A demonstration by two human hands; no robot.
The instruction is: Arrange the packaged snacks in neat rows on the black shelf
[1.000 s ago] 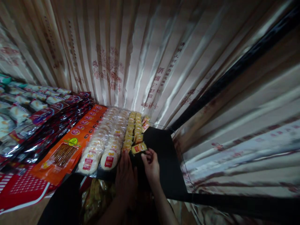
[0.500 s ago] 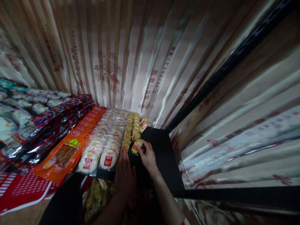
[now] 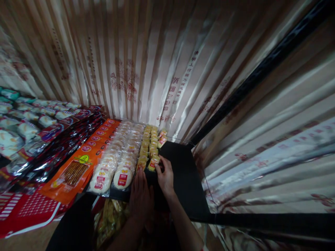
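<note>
Small yellow snack packets (image 3: 144,151) stand in two tight rows on a black shelf board (image 3: 183,174). My right hand (image 3: 165,176) has its thumb and fingers closed on the front yellow packet (image 3: 153,163) of the right-hand row. My left hand (image 3: 141,195) has straight fingers lying against the front of the left-hand row, fingertips touching its nearest packet. To the left are two rows of clear-wrapped round white rice crackers (image 3: 123,177) with red labels. A pair of loose yellow packets (image 3: 162,138) lies at the back, right of the rows.
Orange snack bags (image 3: 75,170), dark red packs (image 3: 62,146) and white bags (image 3: 28,129) fill the shelf leftward. A red basket (image 3: 34,209) sits at lower left, and golden wrapped packets (image 3: 111,218) lie below the shelf. A printed curtain (image 3: 146,62) hangs behind a slanting black post (image 3: 235,94).
The view has shifted slightly, so everything sits a little further right. The packet in my right hand now stands closer in line with its row.
</note>
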